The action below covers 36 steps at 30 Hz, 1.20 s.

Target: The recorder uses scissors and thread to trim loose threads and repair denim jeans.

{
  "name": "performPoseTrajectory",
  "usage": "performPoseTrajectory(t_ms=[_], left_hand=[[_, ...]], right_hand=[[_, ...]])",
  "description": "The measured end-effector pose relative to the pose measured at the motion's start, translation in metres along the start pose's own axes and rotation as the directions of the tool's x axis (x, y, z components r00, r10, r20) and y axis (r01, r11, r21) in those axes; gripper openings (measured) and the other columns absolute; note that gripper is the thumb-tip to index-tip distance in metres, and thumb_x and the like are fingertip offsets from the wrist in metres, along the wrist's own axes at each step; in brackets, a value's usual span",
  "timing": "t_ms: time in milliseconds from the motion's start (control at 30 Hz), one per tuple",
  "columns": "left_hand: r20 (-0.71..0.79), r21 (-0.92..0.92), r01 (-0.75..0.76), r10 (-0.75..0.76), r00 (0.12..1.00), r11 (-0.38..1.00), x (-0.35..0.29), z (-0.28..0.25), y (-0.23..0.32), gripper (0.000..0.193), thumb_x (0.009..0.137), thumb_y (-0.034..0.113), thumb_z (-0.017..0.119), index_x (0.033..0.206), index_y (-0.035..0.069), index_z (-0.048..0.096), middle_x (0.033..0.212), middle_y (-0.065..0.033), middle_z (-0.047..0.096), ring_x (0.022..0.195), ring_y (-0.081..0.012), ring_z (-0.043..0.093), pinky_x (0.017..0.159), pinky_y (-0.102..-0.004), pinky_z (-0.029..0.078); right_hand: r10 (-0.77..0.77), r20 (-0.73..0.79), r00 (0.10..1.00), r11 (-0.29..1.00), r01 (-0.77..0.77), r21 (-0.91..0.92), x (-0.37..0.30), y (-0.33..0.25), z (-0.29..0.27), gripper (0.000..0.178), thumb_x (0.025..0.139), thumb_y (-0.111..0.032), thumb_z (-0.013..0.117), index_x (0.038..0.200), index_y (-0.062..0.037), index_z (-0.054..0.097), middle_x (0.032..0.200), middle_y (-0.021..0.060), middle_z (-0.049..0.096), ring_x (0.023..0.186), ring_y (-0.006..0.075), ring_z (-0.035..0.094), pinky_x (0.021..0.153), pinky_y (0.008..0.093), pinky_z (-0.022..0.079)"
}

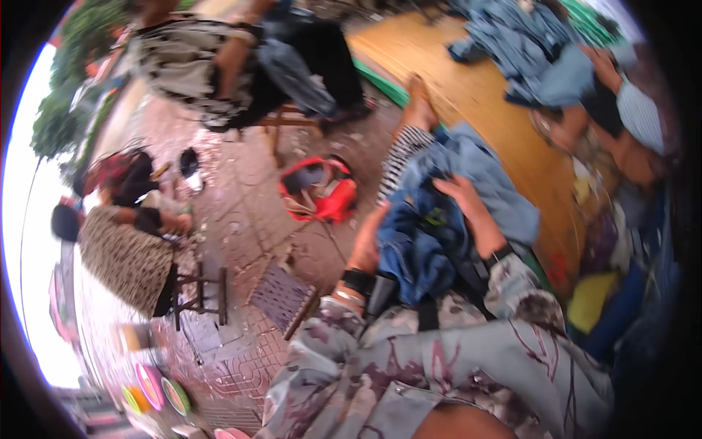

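A crumpled dark blue denim garment [420, 249] lies bunched on my lap; its exact kind does not show. At its left edge my left hand [368, 241] grips the cloth, the fingertips partly tucked behind the folds. Higher up on the other side, my right hand [472, 208] holds the same denim with thumb and fingers on its upper edge. Lighter blue denim [497, 183] spreads over my leg beneath and beside the right hand. A small yellow-green patch shows in the dark folds between the hands.
A wooden board [526, 164] lies to my right, with a denim pile [519, 47] and another person's hand at its far end. A red bag [319, 189] and a woven stool [284, 296] stand on the paving. Several people sit at left; coloured basins [150, 385] are behind them.
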State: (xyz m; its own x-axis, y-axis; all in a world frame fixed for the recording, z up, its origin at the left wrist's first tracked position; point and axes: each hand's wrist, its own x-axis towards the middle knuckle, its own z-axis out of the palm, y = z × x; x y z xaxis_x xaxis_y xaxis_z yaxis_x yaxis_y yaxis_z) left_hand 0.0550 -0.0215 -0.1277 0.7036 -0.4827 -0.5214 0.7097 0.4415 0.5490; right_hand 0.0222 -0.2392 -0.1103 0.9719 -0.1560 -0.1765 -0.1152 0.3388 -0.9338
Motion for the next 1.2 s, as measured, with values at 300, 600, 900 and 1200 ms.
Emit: performPoseTrajectory(t_ms=[300,600,900,1200], left_hand=[[0.195,0.194,-0.042,0.004,0.981,0.980,-0.032,0.061,0.044,0.028,0.080,0.010,0.060,0.105,0.000,0.052,0.096,-0.0101,0.062,0.081,-0.0149,0.061,0.076,-0.0270,0.049],[0.204,0.371,0.049,-0.132,0.970,0.927,-0.035,0.073,0.052,0.029,0.074,0.007,0.064,0.101,-0.001,0.055,0.093,-0.0087,0.063,0.081,-0.0136,0.060,0.075,-0.0254,0.047],[0.162,0.216,0.067,-0.104,0.981,0.974,-0.027,0.072,0.046,0.030,0.078,0.005,0.058,0.106,-0.002,0.051,0.100,-0.0124,0.061,0.088,-0.0178,0.060,0.081,-0.0301,0.047],[0.039,0.296,-0.120,0.113,0.993,0.948,-0.037,0.077,0.057,0.030,0.077,0.000,0.059,0.106,0.000,0.053,0.100,-0.0106,0.061,0.090,-0.0175,0.059,0.085,-0.0309,0.045]], right_hand=[[0.083,0.010,0.996,0.983,-0.084,0.165,-0.026,-0.046,0.006,0.016,0.079,-0.013,0.061,0.090,-0.0003,0.063,0.082,-0.0011,0.061,0.075,0.0048,0.054,0.070,0.0199,0.043],[0.054,-0.015,0.998,0.990,-0.051,0.132,-0.031,-0.053,0.004,0.015,0.078,-0.013,0.064,0.086,-0.0010,0.064,0.079,-0.0025,0.060,0.072,0.0027,0.052,0.066,0.0173,0.040],[0.052,-0.149,0.987,0.986,-0.027,0.163,-0.022,-0.041,0.010,0.015,0.077,-0.011,0.064,0.089,-0.0012,0.063,0.081,-0.0037,0.059,0.073,0.0031,0.051,0.066,0.0186,0.039],[0.048,-0.092,0.995,0.996,-0.040,0.081,-0.027,-0.046,0.000,0.013,0.079,-0.011,0.063,0.088,-0.0022,0.063,0.075,-0.0060,0.055,0.068,0.0008,0.046,0.061,0.0172,0.037]])
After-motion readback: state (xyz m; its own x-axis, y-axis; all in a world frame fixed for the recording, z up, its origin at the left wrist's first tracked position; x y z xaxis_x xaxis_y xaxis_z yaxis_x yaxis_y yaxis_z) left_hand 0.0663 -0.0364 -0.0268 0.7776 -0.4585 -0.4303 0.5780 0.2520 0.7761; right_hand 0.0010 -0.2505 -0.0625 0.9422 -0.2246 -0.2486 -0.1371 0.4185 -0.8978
